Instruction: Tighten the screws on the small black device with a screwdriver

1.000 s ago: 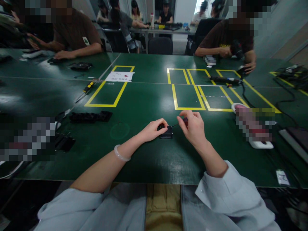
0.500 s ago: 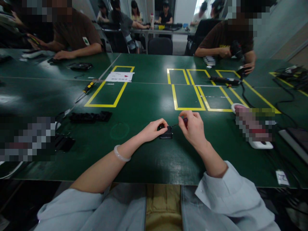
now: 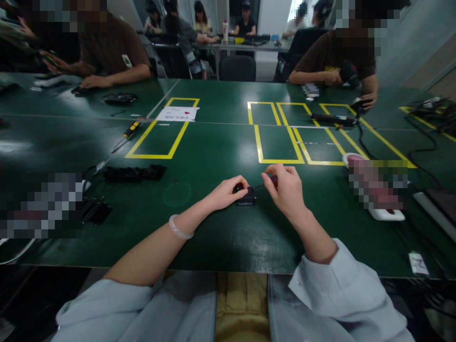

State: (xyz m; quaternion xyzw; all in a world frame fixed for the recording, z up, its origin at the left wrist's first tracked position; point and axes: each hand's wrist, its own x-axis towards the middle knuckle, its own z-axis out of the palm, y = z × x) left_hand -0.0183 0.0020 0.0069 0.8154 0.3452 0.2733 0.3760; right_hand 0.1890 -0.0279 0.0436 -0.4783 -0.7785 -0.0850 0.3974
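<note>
Head view shows her left hand (image 3: 228, 191) pinning a small black part (image 3: 246, 197) near the table's (image 3: 213, 152) front edge while her right hand (image 3: 285, 187) pinches a thin screwdriver (image 3: 268, 182); its tilted tip might slip off.

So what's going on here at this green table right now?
A person seated at the green table steadies a small black part with the left hand. The right hand pinches a small red-handled tool, its thin tip at the part's top edge. A black strip-shaped part lies to the left. Other people work along the far side.
</note>
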